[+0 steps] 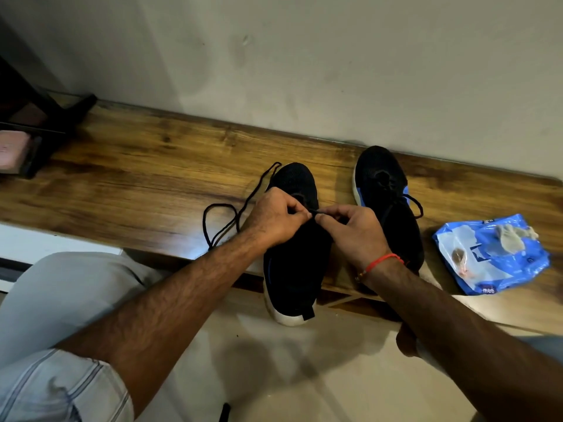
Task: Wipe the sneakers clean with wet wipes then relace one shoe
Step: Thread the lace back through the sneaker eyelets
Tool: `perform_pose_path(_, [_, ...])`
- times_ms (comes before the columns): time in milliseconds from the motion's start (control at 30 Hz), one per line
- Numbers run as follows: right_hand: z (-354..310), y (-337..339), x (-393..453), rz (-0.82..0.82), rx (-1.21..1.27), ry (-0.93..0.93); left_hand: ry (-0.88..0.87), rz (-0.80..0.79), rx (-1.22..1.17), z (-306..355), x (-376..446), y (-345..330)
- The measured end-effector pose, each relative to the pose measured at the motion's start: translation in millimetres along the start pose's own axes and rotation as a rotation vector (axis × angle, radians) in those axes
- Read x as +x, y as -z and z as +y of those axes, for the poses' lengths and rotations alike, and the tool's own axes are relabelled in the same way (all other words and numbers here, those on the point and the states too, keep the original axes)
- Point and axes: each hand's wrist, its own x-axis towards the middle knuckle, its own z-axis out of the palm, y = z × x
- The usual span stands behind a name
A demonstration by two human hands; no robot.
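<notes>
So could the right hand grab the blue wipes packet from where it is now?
Probably yes. The wipes packet lies on the wooden shelf just to the right of the right hand, with nothing between them. But that hand is pinching the shoelace, so it would have to let go first.

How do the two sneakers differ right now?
The left sneaker sits between both hands, which pinch its loose lace; the right sneaker lies untouched, its lace tied. The left sneaker's heel overhangs the wooden shelf; the right sneaker sits farther back, near the wall. Both are black with white soles.
</notes>
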Motion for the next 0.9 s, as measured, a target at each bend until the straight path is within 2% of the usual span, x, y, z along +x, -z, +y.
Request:
perform_pose_path(100, [2.1, -2.9, -0.5, 0.033, -0.026, 0.018, 0.027, -0.049, 0.032, 2.5, -1.1, 1.8])
perform_pose_path(267, [1.4, -3.3, 1.4, 0.014, -0.058, 0.052, 0.025, 0.053, 0.051, 1.0, -3.4, -4.0])
perform_pose_path(500, [-2.6, -2.3, -2.5, 0.041, -0.085, 0.063, 0.005, 0.020, 0.004, -4.0, 1.2, -5.2])
perform_pose_path(667, [-6.4, 0.9, -6.9, 0.019, -0.101, 0.077, 0.031, 0.066, 0.005, -6.3, 2.2, -9.8])
perform_pose_path(800, [-10.4, 2.2, -11.4, -0.014, -0.152, 0.140, 0.058, 0.113, 0.001, -7.5, 3.9, -10.8])
perform_pose_path(900, [-10.6, 0.5, -15.1, -0.017, -0.200, 0.200, 0.102, 0.083, -0.003, -6.9, 4.1, -10.8])
